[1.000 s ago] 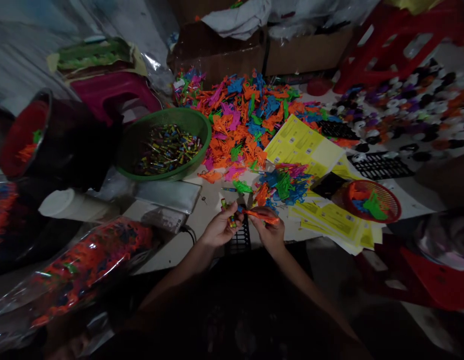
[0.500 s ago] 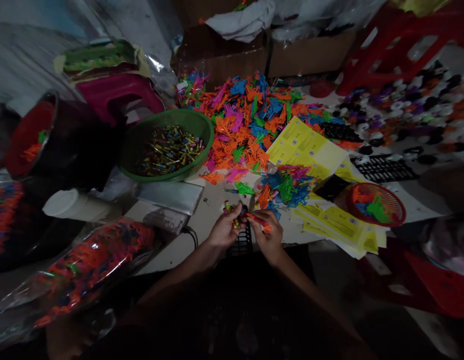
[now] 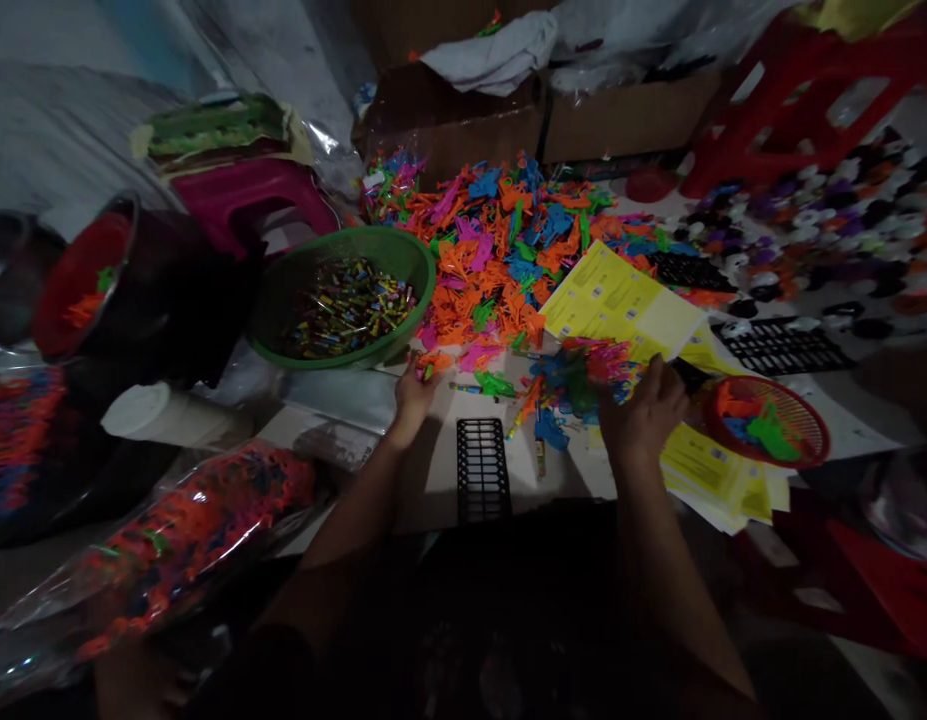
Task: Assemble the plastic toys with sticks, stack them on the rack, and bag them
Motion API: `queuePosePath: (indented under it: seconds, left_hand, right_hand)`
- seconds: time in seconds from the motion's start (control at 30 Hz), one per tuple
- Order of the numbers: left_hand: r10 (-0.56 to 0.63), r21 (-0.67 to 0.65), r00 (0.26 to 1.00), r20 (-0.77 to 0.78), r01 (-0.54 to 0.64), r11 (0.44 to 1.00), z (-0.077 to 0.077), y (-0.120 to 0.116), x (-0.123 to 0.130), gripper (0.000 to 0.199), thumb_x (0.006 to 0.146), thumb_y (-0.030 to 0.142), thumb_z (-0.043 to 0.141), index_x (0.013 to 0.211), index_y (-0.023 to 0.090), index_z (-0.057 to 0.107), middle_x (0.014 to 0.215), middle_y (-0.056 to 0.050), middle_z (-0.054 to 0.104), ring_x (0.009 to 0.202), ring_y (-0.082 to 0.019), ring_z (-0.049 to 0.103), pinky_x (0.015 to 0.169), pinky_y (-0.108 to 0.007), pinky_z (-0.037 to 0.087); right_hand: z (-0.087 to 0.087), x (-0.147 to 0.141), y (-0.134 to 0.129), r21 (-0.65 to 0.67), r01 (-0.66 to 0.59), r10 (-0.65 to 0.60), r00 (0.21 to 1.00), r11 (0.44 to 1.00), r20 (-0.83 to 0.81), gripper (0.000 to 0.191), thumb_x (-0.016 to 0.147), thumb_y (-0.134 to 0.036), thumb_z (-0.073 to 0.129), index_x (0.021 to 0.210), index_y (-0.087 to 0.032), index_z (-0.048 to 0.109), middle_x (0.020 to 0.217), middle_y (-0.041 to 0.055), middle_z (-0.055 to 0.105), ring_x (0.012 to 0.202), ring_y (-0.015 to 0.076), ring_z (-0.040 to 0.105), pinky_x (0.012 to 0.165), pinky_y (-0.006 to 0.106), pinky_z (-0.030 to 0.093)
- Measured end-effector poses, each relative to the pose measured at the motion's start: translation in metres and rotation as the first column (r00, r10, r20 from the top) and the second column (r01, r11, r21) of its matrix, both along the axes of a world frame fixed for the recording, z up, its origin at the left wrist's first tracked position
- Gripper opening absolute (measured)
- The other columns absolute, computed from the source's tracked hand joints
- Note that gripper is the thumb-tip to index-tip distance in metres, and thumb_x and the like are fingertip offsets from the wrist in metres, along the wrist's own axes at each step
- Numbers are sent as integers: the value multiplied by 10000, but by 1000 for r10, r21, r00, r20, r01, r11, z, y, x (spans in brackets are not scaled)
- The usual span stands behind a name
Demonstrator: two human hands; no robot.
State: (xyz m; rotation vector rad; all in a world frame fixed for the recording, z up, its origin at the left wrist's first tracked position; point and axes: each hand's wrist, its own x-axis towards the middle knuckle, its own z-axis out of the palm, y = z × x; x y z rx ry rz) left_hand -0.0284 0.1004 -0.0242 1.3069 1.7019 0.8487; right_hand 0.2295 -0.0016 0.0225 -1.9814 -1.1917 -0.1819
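My left hand (image 3: pixel 413 400) is on the left of the table, just below the green basin. Its fingers are closed around small patterned sticks, of which only green and pink ends show. Beside its fingertips lies an orange plastic piece (image 3: pixel 437 362). My right hand (image 3: pixel 647 412) reaches over the right side of a small pile of coloured plastic pieces (image 3: pixel 560 385); motion blurs its fingers, and whether it holds anything is unclear. Between my hands lies a black plastic grid (image 3: pixel 482 470). A few loose sticks (image 3: pixel 540 457) rest beside the small pile.
The green basin (image 3: pixel 425 300) holds many patterned sticks. Behind is a large heap of coloured plastic pieces (image 3: pixel 493 250). Yellow printed sheets (image 3: pixel 620 300) and a red basket (image 3: pixel 815 455) stand right. A bagged bundle (image 3: pixel 208 530) and a white roll (image 3: pixel 170 415) lie left.
My hands have separated from above the black grid. The left moved up and left toward the basin; the right moved right to the small pile. The grid is now uncovered.
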Motion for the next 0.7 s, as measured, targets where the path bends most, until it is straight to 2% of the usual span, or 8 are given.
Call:
queuePosePath:
  seconds: [0.1, 0.2, 0.3, 0.4, 0.47, 0.53, 0.6, 0.7]
  left_hand:
    - [-107, 23, 943, -314, 121, 992, -7, 19, -3, 322, 652, 188, 667, 962, 149, 587, 844, -100, 628, 862, -241, 570, 758, -314, 382]
    - [-247, 37, 922, -299, 270, 962, -7, 4, 1, 298, 627, 117, 657, 916, 172, 611, 838, -80, 632, 850, -228, 575, 789, -309, 386]
    - [-382, 137, 904, -194, 410, 902, 4, -33, 5, 310, 637, 116, 641, 931, 213, 622, 928, -59, 623, 903, -192, 557, 837, -272, 385]
    - [-486, 214, 872, 51, 466, 858, 20, -68, 11, 319, 611, 136, 674, 909, 248, 651, 950, -49, 616, 936, -179, 541, 869, -246, 373]
    - [-516, 218, 840, 168, 479, 850, 29, -81, 16, 310, 600, 146, 693, 892, 245, 660, 891, -39, 620, 888, -163, 547, 843, -232, 380]
    - [-430, 185, 860, 276, 391, 901, 34, -86, 21, 336, 591, 185, 716, 915, 228, 635, 798, -15, 607, 764, -130, 548, 739, -215, 405]
    - [-289, 63, 847, 446, 293, 954, 35, -86, 24, 362, 569, 268, 743, 889, 199, 588, 672, 21, 553, 582, -88, 500, 564, -190, 386]
    - [-131, -196, 731, 670, 345, 918, 33, -87, 29, 382, 606, 447, 692, 799, 166, 520, 601, 41, 487, 441, -49, 420, 413, -166, 283]
  right_hand:
    - [-5, -17, -8, 53, -260, 261, 965, 964, -7, 407, 755, -387, 564, 1075, -135, 585, 1135, 180, 551, 1071, 312, 493, 907, 490, 379]
    - [-16, -49, -20, 70, -525, 527, 826, 848, -200, 220, 784, -354, 536, 915, -218, 649, 989, 85, 642, 938, 223, 585, 854, 404, 458]
    - [-29, -69, -26, 76, -568, 507, 656, 819, -560, 273, 775, -394, 543, 972, -229, 637, 890, 46, 673, 742, 168, 630, 666, 315, 526]
    - [-38, -76, -22, 133, -663, 452, 337, 737, -826, 397, 696, -449, 612, 1024, -227, 617, 787, 9, 670, 614, 141, 618, 489, 254, 507]
    - [-39, -77, -18, 169, -713, 403, 172, 680, -899, 376, 635, -451, 663, 926, -213, 650, 692, -12, 657, 557, 132, 600, 459, 247, 495]
    - [-38, -76, -15, 175, -675, 328, 105, 717, -939, 319, 595, -437, 696, 798, -192, 662, 635, -19, 643, 507, 120, 575, 458, 249, 486]
    - [-34, -73, -14, 170, -558, 252, 72, 812, -965, 308, 570, -422, 716, 745, -179, 646, 634, -15, 639, 484, 115, 558, 451, 249, 472]
    - [-28, -71, -18, 199, -341, 227, 45, 919, -973, 317, 555, -415, 722, 736, -178, 614, 641, -14, 626, 473, 107, 534, 468, 254, 460]
